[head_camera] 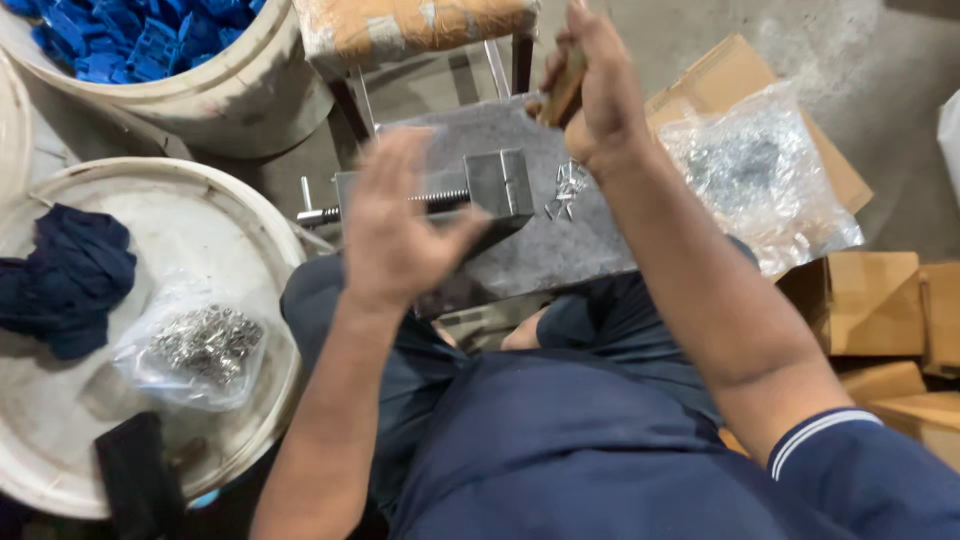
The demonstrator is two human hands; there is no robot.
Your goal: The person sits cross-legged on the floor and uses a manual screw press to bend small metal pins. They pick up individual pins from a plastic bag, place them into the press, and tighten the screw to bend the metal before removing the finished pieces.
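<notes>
Hands up over the little vise

Right hand (600,90) grips what looks like a wooden handle (563,88), fingers clamped on it; left hand (395,225) hovers, fingers apart, above the metal vise (490,190) on the lap-held grey block (560,240).

Vise (500,185): grey metal, dull finish, with a brighter threaded steel screw (440,198). Worktop (560,245) slab: matt grey, finely speckled, rough. Handle (563,90) in the right hand (600,95): brown, wood-like. Small parts (567,188): bright shiny metal. Bags (760,175): clear glossy plastic film, crinkled. Cartons (875,300): matt brown cardboard. Rag (70,275): dark blue cloth. Tub lid (180,215): scuffed white plastic.
</notes>
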